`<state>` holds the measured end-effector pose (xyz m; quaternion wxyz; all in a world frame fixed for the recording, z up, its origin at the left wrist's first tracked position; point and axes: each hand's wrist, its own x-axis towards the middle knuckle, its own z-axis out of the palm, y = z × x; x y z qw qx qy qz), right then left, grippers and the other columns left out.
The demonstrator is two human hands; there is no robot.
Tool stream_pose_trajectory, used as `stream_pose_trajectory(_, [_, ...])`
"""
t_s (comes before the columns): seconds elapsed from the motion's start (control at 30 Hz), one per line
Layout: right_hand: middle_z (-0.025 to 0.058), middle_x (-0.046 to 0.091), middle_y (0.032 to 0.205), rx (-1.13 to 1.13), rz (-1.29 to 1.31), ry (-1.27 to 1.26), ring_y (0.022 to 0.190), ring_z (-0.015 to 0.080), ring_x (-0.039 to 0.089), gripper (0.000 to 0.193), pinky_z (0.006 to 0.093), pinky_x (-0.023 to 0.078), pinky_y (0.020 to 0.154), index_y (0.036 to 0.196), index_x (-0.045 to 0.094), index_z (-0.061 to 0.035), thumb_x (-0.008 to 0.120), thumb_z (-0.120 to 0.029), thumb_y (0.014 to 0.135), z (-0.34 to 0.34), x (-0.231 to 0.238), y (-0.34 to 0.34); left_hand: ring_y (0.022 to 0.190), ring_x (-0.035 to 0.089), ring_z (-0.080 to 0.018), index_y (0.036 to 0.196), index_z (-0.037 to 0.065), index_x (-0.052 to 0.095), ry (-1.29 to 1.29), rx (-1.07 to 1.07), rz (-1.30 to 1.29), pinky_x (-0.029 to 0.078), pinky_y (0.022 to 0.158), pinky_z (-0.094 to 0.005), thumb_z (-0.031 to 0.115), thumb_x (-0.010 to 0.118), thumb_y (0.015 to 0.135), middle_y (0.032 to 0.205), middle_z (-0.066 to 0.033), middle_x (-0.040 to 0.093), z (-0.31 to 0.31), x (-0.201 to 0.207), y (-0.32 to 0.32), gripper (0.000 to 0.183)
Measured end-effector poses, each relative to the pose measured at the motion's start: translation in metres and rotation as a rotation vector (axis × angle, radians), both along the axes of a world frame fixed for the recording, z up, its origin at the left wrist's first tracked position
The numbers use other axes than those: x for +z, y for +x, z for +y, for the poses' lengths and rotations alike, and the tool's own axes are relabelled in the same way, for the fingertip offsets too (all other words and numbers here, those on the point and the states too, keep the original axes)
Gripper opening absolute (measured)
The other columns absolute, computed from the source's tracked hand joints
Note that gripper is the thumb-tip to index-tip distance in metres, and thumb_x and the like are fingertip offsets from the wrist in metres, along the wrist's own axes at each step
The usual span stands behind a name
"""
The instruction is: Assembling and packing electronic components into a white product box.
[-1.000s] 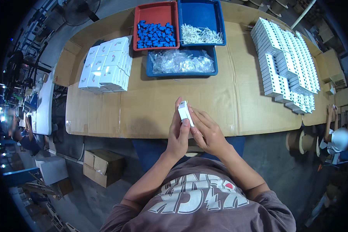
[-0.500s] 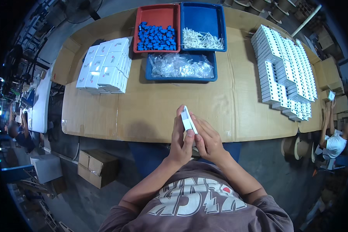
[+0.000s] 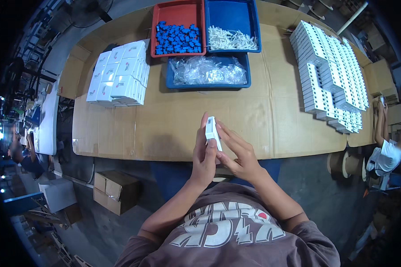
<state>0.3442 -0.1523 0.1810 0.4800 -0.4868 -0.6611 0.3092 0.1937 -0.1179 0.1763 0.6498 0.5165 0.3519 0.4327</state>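
Note:
Over the near edge of the cardboard-covered table, a small white carton stands between my two hands. Its upper end looks closed and carries a small dark mark. My left hand grips the carton from the left, with the thumb along its near side. My right hand presses against the carton's right side, its fingers stretched forward and its thumb near the lower end. The palms hide part of the carton.
White boxes are stacked at left, and many slim white cartons at right. A red tray holds blue pieces; a blue tray holds white pieces. Clear plastic bags fill another blue tray. A co-worker sits far right.
The carton has turned more upright, and its upper end, which looked open before, now looks closed. My right-hand fingers have straightened somewhat along its side.

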Motion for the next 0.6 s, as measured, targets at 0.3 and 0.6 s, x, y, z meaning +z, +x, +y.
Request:
stream_pose_trajectory(0.3, [0.0327, 0.048, 0.152, 0.064, -0.211, 0.119, 0.136, 0.0461, 0.055, 0.062, 0.0465, 0.049, 0.11, 0.151, 0.042, 0.0125, 0.064, -0.01, 0.097, -0.0035, -0.0009, -0.0038, 0.135, 0.047, -0.0261, 0.159, -0.008, 0.029, 0.191, 0.08, 0.08, 0.038, 0.114, -0.0384, 0.038, 0.041, 0.111, 0.152, -0.0206, 0.043, -0.0059, -0.0058, -0.0046, 0.068])
stream_pose_trajectory(0.6, [0.0349, 0.051, 0.148, 0.036, -0.264, 0.135, 0.13, 0.0466, 0.059, 0.06, 0.0451, 0.052, 0.106, 0.151, 0.04, 0.0142, 0.057, -0.007, 0.098, -0.0072, -0.0007, -0.0078, 0.135, 0.046, -0.027, 0.157, -0.01, 0.031, 0.209, 0.113, 0.078, 0.037, 0.114, -0.0391, 0.044, 0.042, 0.11, 0.15, -0.0217, 0.043, -0.0092, -0.0076, -0.0017, 0.073])
